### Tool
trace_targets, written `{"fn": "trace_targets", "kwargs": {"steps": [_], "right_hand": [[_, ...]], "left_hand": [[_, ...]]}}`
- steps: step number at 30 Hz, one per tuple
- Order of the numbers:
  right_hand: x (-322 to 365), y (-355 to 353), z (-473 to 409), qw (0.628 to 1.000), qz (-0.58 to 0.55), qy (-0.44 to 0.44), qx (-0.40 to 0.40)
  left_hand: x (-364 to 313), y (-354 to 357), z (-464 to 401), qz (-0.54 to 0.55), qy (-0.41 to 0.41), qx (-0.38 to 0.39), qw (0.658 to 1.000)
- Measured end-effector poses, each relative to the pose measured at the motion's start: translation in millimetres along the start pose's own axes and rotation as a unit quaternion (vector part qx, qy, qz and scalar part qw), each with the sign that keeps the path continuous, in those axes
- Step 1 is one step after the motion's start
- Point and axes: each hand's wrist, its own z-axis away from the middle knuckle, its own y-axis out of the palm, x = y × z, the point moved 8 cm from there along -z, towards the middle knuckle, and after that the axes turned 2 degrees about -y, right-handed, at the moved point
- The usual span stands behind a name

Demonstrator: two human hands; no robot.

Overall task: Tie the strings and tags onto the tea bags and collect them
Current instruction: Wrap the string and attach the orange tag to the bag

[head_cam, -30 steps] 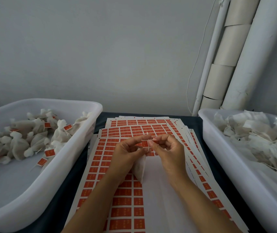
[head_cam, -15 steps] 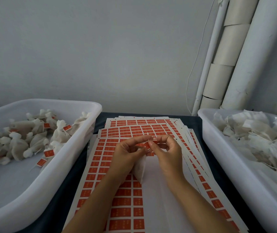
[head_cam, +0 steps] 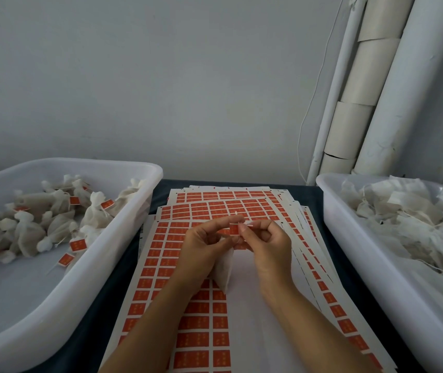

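Two bare hands raised together over the middle of the table, above a stack of label sheets (head_cam: pixel 201 313) printed with rows of orange tags. Left hand (head_cam: pixel 201 249) curled, thumb and forefinger pinched on a small orange tag (head_cam: pixel 233 229), with a white tea bag (head_cam: pixel 224 270) hanging below the palm, between the two wrists and just above the sheets. Right hand (head_cam: pixel 266 246) curled too, thumb and forefinger closed on a short bit of white string (head_cam: pixel 248 224) right beside the tag; a tiny white end poking up above the fingertips. Whether string and tag are already joined, too small to tell. On the left, a white tub (head_cam: pixel 139 200) holding a heap of finished bags (head_cam: pixel 40 227), each gathered at the neck and several showing orange tags on strings. On the right, a second white tub (head_cam: pixel 349 238) piled with flat, untagged bags (head_cam: pixel 408 219) and loose threads. Dark cloth (head_cam: pixel 166 189) under everything; pale wall behind, with white pipes (head_cam: pixel 392 98) in the right corner.
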Motion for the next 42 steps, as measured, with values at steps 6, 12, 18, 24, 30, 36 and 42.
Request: {"fn": "trace_targets", "kwargs": {"steps": [6,12,18,24,30,36,42], "right_hand": [[7,-1,-2,0.999,0.028,-0.03,0.005],[6,-3,-1,0.999,0.013,-0.042,-0.01],[-2,-7,-1,1.0,-0.004,-0.011,-0.026],[-10,-4,-1,0.999,-0.034,0.023,-0.022],[-9,-4,-1,0.999,-0.04,0.014,-0.02],[15,7,3,0.99,0.079,-0.11,0.029],[21,5,-10,0.984,0.097,-0.093,0.117]], "left_hand": [[-3,1,1,0.019,0.002,0.0,1.0],[5,-1,1,-0.009,-0.036,-0.05,0.998],[5,5,1,-0.059,-0.013,-0.046,0.997],[3,5,1,-0.082,0.003,-0.049,0.995],[0,4,1,-0.112,0.01,-0.058,0.992],[2,1,-1,-0.151,-0.002,-0.063,0.987],[-2,-1,0,-0.246,0.003,-0.054,0.968]]}}
